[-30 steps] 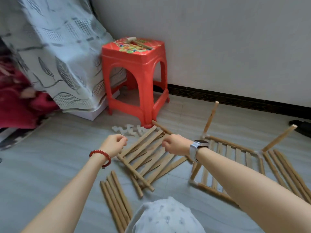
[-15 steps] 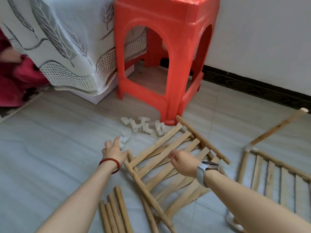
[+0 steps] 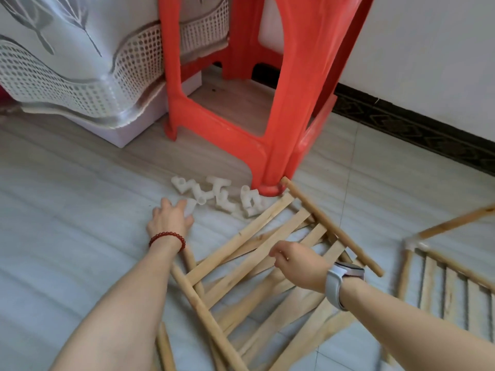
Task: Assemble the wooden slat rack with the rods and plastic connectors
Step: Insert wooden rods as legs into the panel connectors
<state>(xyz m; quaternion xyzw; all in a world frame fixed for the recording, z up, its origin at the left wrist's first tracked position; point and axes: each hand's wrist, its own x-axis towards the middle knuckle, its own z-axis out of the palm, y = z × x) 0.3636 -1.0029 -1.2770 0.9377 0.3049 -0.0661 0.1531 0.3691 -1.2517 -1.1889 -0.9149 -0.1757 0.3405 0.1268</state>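
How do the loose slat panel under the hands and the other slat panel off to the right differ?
The loose wooden slat panel has skewed, crossing slats and bare rod ends. The wooden slat panel at the right edge has parallel slats and a white plastic corner connector joining its rods. Both lie on the floor.
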